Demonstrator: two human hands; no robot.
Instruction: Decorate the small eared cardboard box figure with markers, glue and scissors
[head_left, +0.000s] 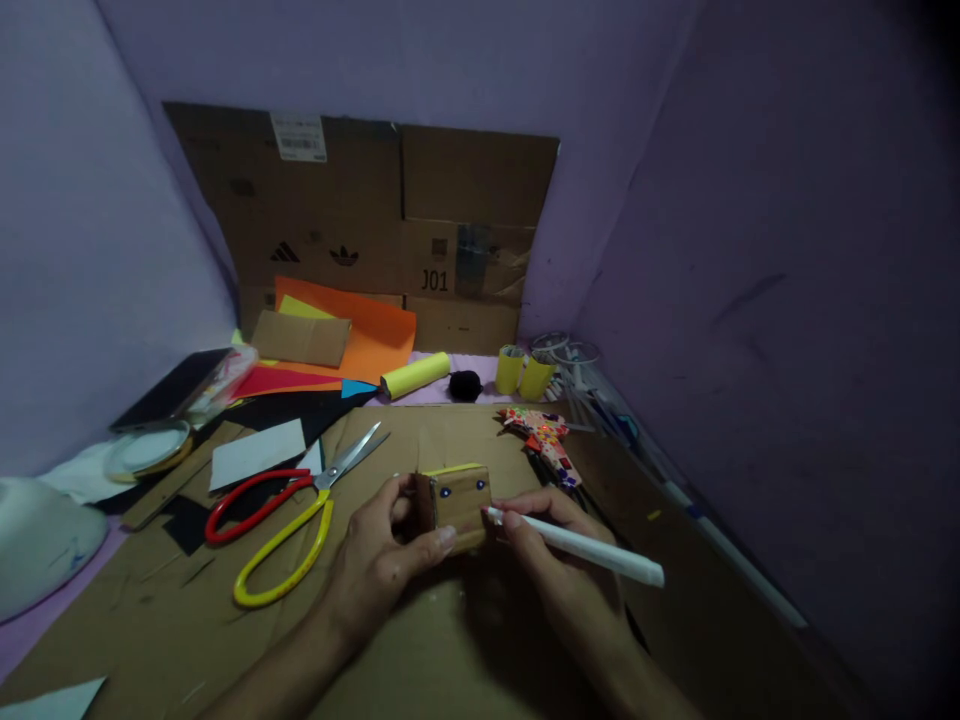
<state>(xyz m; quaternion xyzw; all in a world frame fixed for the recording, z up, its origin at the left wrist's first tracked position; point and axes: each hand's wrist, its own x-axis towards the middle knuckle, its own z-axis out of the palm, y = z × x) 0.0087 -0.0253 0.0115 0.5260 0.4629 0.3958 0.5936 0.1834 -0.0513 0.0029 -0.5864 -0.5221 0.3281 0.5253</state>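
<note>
My left hand [386, 545] grips a small brown cardboard box [461, 505] by its left side, thumb across the front. Two dark dots with pale centres, like eyes, mark the upper front of the box, and a yellow strip shows along its top edge. In my right hand [551, 540] is a white marker [592, 548], pinched between thumb and fingers. Its reddish tip meets or nearly meets the right edge of the box; I cannot tell which. Scissors [326, 490] with one red and one yellow handle lie spread to the left of my left hand.
A flower-patterned glue gun [547, 440] lies beyond my right hand. Behind are a yellow tube [415, 375], a black ball-like thing [466, 385] and two yellow cups [510, 370]. Coloured sheets [375, 325] lie back left, before a standing cardboard panel [352, 200]. Purple walls enclose the workspace.
</note>
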